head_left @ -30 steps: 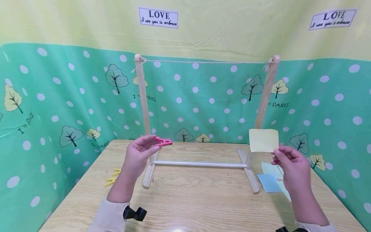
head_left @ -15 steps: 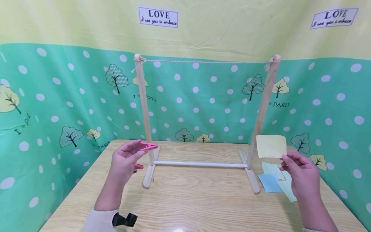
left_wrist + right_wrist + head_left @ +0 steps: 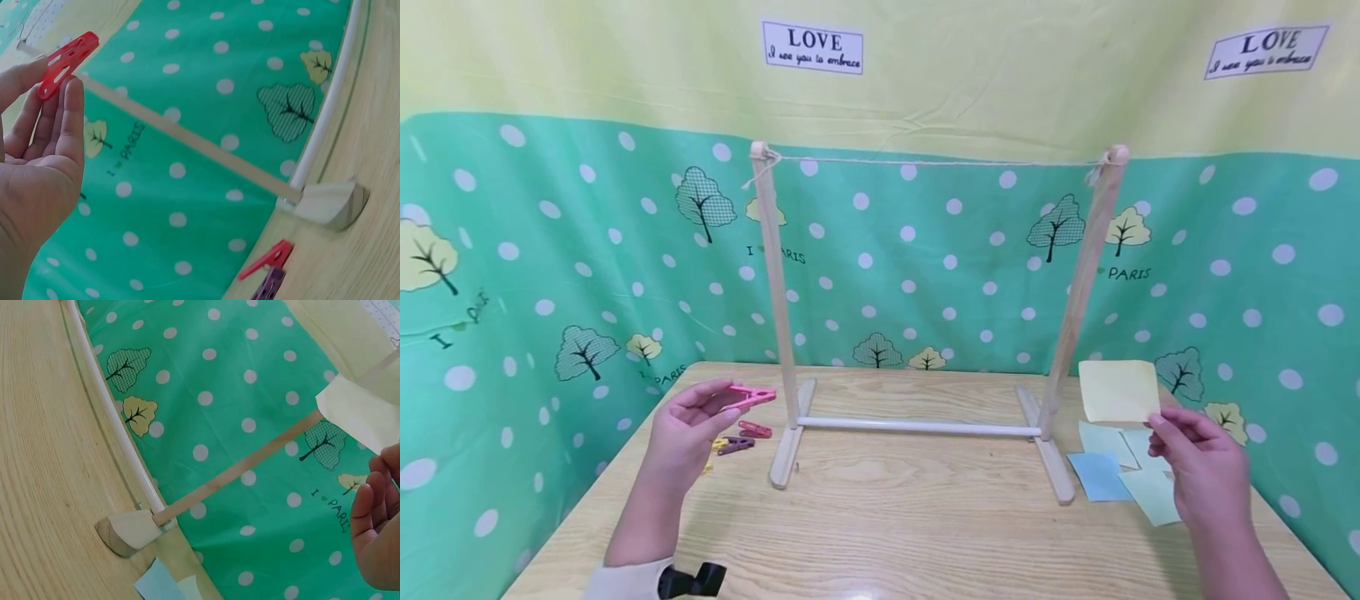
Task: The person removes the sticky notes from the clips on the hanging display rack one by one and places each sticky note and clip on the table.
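My left hand pinches a pink-red clothespin between thumb and fingertips, raised above the table's left side. The left wrist view shows the same clothespin held by its end. At the right, my right hand pinches a pale yellow paper square by its lower right corner. Between the hands stands a wooden frame with a string tied across its top; nothing hangs from the string. Part of the right hand is cut off in the right wrist view.
Left of the frame lie a red clothespin, a purple clothespin and yellow ones partly behind the left hand. A blue paper square and several pale green ones lie at right. A white rod joins the frame's feet.
Both hands have moved outward and down, the left with its clothespin to the left, the right with its yellow paper to the right. More clothespins on the table have come into sight.
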Tool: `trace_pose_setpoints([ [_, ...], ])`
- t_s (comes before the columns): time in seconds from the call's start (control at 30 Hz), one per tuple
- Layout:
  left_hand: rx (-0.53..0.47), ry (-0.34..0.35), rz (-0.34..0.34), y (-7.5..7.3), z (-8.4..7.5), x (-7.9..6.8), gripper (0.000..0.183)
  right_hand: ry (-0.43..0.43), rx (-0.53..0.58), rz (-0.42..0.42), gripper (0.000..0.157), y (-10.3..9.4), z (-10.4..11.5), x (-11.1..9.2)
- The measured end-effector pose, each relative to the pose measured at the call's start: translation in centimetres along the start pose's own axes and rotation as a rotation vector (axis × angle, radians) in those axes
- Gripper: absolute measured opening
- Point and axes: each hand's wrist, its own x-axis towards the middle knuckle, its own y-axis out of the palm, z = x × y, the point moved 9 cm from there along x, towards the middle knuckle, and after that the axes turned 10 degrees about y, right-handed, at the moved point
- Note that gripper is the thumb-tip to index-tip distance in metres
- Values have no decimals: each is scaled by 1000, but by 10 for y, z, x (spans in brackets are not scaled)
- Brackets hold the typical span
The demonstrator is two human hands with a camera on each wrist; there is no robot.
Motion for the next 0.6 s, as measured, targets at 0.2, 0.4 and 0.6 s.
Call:
trace_pose_setpoints([
  [0.2, -44, 19, 18, -15, -10, -5, 41, 24, -4, -14, 13, -14, 0, 1],
  [0.4, -22, 27, -4, -29, -18, -10, 38, 47, 14, -8, 17, -24, -2, 3],
  [0.6, 52, 13, -68, -44, -19, -15, 40, 66, 29, 5, 14, -34, -5, 5],
])
